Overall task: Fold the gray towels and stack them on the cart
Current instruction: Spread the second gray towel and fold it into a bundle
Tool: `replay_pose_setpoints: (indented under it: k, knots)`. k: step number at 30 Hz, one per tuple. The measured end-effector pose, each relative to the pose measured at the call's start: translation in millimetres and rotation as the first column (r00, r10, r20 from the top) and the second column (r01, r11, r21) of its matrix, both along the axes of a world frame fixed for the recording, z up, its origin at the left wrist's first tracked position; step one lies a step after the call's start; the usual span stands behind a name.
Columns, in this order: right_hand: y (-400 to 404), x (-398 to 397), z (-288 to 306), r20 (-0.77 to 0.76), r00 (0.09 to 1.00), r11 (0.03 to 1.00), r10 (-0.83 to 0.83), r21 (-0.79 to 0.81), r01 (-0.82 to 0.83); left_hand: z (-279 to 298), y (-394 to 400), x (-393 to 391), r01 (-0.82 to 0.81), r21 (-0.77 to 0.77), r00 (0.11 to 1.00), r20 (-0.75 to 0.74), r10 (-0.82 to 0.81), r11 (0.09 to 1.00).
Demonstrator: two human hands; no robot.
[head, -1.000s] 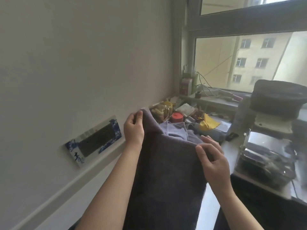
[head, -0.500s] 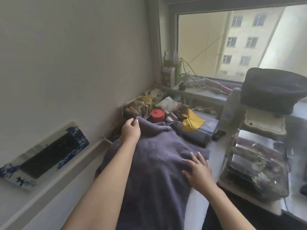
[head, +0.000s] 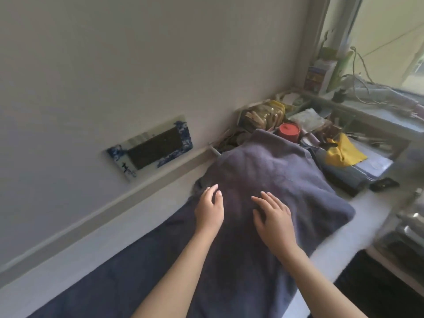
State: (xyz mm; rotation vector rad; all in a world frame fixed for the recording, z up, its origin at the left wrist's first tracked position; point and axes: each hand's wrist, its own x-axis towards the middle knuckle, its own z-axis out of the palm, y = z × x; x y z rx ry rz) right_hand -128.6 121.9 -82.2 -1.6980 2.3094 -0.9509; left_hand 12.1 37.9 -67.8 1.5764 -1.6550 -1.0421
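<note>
A gray-purple towel lies spread over a white surface, its far end draped over clutter near the wall. My left hand rests on the towel near its left edge, fingers relaxed and slightly bent. My right hand lies flat on the towel's middle with fingers spread. Neither hand grips the cloth. The towel's near end runs down out of the frame under my forearms. No cart is recognisable in view.
Behind the towel stand a red-lidded jar, a clear box of packets and a yellow cloth. A blue-and-white framed panel sits on the left wall. The window ledge holds boxes and cables. A black object lies at right.
The towel, held up by its top corners a second ago, now lies laid down. Both hands let go and slid back toward me onto its middle. The camera tilted down and left.
</note>
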Motion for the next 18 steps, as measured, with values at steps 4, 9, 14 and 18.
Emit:
replay_pose_setpoints:
  k: [4, 9, 14, 18]
  knots:
    - [9.1, 76.0, -12.2, 0.023, 0.993, 0.993, 0.12, 0.002, -0.12, -15.6, 42.2, 93.4, -0.137, 0.072, 0.991, 0.004, 0.137, 0.988]
    - [34.3, 154.0, -30.1, 0.021, 0.981, 0.972, 0.193, 0.13, -0.195, -33.4, 99.5, 181.0, -0.212, 0.182, 0.977, 0.016, 0.213, 0.96]
    - [76.9, 233.5, -68.9, -0.004, 0.956, 0.82, 0.293, 0.516, -0.249, -76.0, 160.2, 278.3, -0.233, 0.212, 0.875, 0.472, 0.11, 0.949]
    - [110.2, 279.3, -94.6, -0.079, 0.941, 0.737, 0.329, 0.645, -0.203, -119.4, 209.0, 346.6, -0.173, 0.205, 0.672, 0.739, -0.036, 0.963]
